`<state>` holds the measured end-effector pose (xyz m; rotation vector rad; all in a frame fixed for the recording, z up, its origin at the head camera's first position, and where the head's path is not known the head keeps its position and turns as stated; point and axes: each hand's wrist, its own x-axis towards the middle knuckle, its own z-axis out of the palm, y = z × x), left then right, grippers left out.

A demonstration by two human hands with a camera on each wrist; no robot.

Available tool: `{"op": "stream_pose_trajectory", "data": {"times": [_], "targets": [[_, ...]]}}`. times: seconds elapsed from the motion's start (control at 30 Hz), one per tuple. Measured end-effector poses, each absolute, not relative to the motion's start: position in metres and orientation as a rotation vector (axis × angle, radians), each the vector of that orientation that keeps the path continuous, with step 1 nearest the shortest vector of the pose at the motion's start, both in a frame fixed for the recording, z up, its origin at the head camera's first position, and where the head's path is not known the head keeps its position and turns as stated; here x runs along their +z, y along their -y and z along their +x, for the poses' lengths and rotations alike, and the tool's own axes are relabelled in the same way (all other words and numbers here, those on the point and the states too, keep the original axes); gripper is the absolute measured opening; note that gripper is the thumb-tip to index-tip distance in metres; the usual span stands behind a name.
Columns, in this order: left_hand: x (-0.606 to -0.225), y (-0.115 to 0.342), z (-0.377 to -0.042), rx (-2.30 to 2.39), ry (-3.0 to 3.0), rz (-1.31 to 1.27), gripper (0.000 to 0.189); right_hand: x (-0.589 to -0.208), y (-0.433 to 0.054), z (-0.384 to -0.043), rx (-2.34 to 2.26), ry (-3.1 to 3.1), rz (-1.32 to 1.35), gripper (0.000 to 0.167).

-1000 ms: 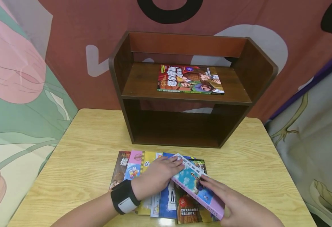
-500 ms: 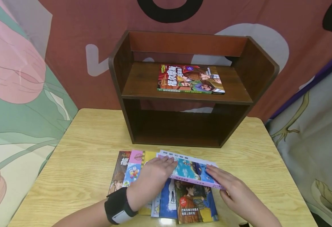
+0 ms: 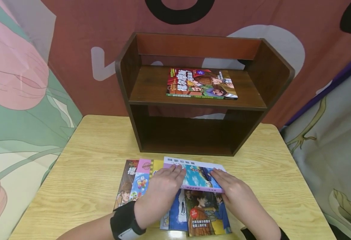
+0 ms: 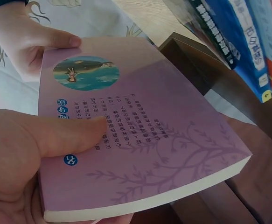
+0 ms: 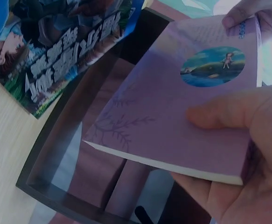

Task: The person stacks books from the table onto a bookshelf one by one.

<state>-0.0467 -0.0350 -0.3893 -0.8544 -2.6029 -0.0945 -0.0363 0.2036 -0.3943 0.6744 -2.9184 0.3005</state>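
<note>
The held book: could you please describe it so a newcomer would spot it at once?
A dark brown bookshelf stands on the table, with overlapping books in front. Above these, the left hand and right hand grip the turquoise and lilac book, the only one held.

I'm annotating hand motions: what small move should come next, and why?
Probably raise the lilac book toward the upper shelf: the left hand and right hand both grip it, and the red book lies flat there, with room beside it.
</note>
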Motion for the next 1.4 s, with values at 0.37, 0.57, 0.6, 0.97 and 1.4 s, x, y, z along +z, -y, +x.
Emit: {"op": "stream_pose_trajectory", "data": {"times": [0.37, 0.57, 0.6, 0.97, 1.4], "targets": [[-0.399, 0.039, -0.056, -0.108, 2.642, -0.865, 0.039, -0.407, -0.200, -0.049, 0.308, 2.883, 0.739, 0.050], [-0.403, 0.039, -0.067, -0.125, 2.643, -0.804, 0.038, -0.415, -0.198, -0.062, 0.300, 2.740, 0.793, 0.049], [-0.404, 0.039, -0.070, -0.129, 2.633, -0.796, 0.037, -0.416, -0.198, -0.064, 0.300, 2.718, 0.796, 0.048], [-0.410, 0.041, -0.112, -0.190, 2.622, -0.811, 0.029, -0.417, -0.200, -0.111, 0.275, 2.680, 0.843, 0.046], [-0.437, 0.032, -0.166, -0.079, 2.655, -0.795, 0.028, -0.450, -0.203, -0.158, 0.159, 2.725, 0.810, 0.047]]}}
